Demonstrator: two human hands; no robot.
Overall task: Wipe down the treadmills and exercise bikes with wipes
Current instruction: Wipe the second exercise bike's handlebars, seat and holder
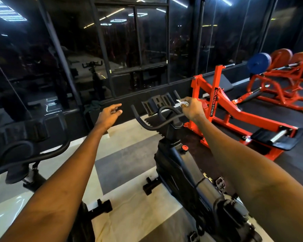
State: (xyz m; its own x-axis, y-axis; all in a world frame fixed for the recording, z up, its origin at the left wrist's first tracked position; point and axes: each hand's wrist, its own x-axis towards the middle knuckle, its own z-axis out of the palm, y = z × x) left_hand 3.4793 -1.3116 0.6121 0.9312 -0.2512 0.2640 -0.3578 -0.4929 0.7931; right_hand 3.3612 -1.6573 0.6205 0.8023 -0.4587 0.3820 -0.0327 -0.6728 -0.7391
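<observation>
Reaching out with both forearms (59, 189) over the exercise bike (178, 165). Pinching a crumpled wipe (182, 103) in the right hand (192, 108) at the handlebar's (147, 125) right end. Floating the left hand (110, 113) alongside, fingers loose, empty. Looks like mid-wipe on the bars; next, likely sweeping leftward along the curve.

Head-worn, facing forward-down, close over arms

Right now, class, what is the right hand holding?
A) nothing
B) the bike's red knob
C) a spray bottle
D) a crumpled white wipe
D: the right hand pinches a white wipe by the handlebar, while the left hand is open and holds nothing.
</observation>
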